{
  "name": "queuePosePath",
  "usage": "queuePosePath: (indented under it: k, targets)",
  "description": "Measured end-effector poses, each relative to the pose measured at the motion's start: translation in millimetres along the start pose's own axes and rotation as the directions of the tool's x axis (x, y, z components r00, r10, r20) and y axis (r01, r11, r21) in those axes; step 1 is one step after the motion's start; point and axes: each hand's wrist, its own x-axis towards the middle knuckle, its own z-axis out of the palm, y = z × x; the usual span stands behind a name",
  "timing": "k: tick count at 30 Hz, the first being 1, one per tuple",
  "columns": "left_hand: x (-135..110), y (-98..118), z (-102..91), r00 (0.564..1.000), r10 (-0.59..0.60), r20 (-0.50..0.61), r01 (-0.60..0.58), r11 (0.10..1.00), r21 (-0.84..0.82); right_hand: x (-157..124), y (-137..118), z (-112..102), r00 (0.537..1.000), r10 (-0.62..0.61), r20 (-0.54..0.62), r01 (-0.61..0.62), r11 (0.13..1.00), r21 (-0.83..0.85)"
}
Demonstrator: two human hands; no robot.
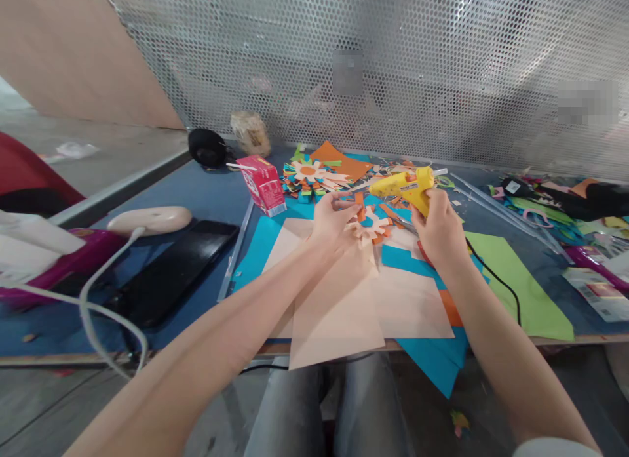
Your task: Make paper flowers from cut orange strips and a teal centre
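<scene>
My right hand (441,229) is wrapped round the handle of a yellow glue gun (405,183), whose nozzle points left over the paper. My left hand (333,225) pinches the edge of a small peach and orange paper flower (372,227) lying on the sheets. The gun's black cord (496,280) trails back along my right forearm. A stack of finished paper flowers (312,176) in peach, orange, blue and green lies just behind my hands.
Peach sheets (339,306), blue paper (432,358) and a green sheet (515,280) cover the blue table (206,188). A red carton (265,183), a black phone (171,277), a white cable (98,313) and a pink device (78,260) lie left. Paper scraps (550,204) lie right. Perforated metal screen (393,63) behind.
</scene>
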Motion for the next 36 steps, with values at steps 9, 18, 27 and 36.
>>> queuePosePath:
  k: [9, 18, 27, 36]
  targets:
    - [-2.9, 2.6, 1.2, 1.000, -0.009, -0.010, 0.009, 1.000, -0.003, -0.5, -2.5, -0.5, 0.999, 0.043, -0.020, -0.044, 0.999, -0.013]
    - [-6.7, 4.3, 3.7, 1.000, -0.019, 0.005, 0.019, 1.000, 0.022, -2.1, -8.7, 4.6, 0.999, 0.028, -0.032, -0.030, 0.998, -0.048]
    - [-7.3, 6.2, 4.5, 0.999, -0.035, 0.007, 0.035, 0.999, 0.028, -2.9, -6.4, 4.8, 1.000, -0.014, -0.022, 0.013, 0.999, -0.045]
    - [-10.2, 10.2, 6.2, 0.997, -0.069, -0.018, 0.068, 0.998, -0.015, -2.9, -5.8, 4.9, 0.999, -0.025, -0.025, 0.024, 0.999, -0.029]
